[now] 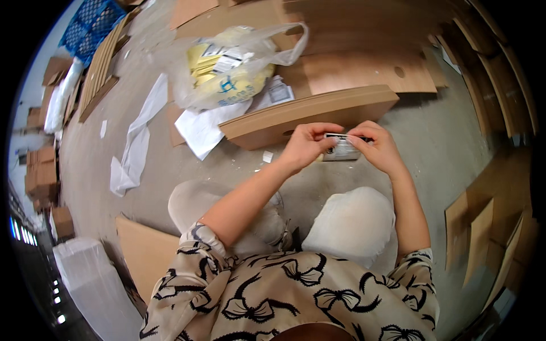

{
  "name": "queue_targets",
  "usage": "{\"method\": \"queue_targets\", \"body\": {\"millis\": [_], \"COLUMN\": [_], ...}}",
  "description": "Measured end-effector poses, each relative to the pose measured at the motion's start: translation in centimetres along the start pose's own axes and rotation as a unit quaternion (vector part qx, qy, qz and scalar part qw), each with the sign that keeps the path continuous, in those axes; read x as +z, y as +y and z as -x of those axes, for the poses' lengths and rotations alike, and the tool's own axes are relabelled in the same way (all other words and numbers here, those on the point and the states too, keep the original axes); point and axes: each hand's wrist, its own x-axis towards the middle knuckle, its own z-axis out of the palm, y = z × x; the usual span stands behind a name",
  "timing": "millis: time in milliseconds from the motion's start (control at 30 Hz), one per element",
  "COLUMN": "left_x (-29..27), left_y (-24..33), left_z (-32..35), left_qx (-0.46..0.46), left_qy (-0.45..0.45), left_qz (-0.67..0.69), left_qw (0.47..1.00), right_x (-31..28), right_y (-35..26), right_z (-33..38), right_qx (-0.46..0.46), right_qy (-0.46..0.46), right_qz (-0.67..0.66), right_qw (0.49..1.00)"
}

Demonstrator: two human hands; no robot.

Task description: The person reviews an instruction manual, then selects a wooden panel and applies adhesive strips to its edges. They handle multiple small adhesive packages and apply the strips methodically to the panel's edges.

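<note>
1. We see a small printed label [343,151] between two and three o'clock from the view's centre, near a flat carton [273,128]; left hand [309,146] and right hand [376,149] pinch its upper corners.
2. We judge it light, thin and easily creased; opposite edges offer the best hold.
3. Fingers hide its corners; we cannot see its underside.
</note>
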Motion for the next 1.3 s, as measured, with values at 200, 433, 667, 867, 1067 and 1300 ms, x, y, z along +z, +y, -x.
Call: {"method": "queue_targets", "body": {"millis": [200,433,667,867,1067,1300], "left_x": [-0.9,-1.2,-1.7,-0.6,-0.8,-0.9], "left_y": [-1.0,-1.2,-2.3,-1.4,-1.3,-1.6], "left_z": [0.7,1.2,0.1,-0.3,-0.4,-0.4], "left_qx": [-0.071,-0.035,0.044,-0.058,-0.071,-0.080], "left_qy": [0.096,0.034,0.023,0.066,0.088,0.064], "left_qz": [0.144,0.055,-0.137,0.055,-0.013,-0.038], "left_qw": [0.982,0.997,0.989,0.995,0.994,0.994], "right_x": [2.0,3.4,3.5,3.3,3.8,4.0], "right_y": [-1.0,-2.5,-2.1,-0.9,-0.8,0.2], "right_z": [-0.7,-1.8,-2.8,-2.5,-2.3,-2.3], "right_qx": [-0.047,-0.210,-0.233,-0.217,-0.226,-0.213], "right_qy": [0.045,0.027,0.044,0.034,0.040,0.016], "right_qz": [0.015,0.155,0.183,0.175,0.183,0.178], "right_qw": [0.998,0.965,0.954,0.960,0.956,0.961]}}
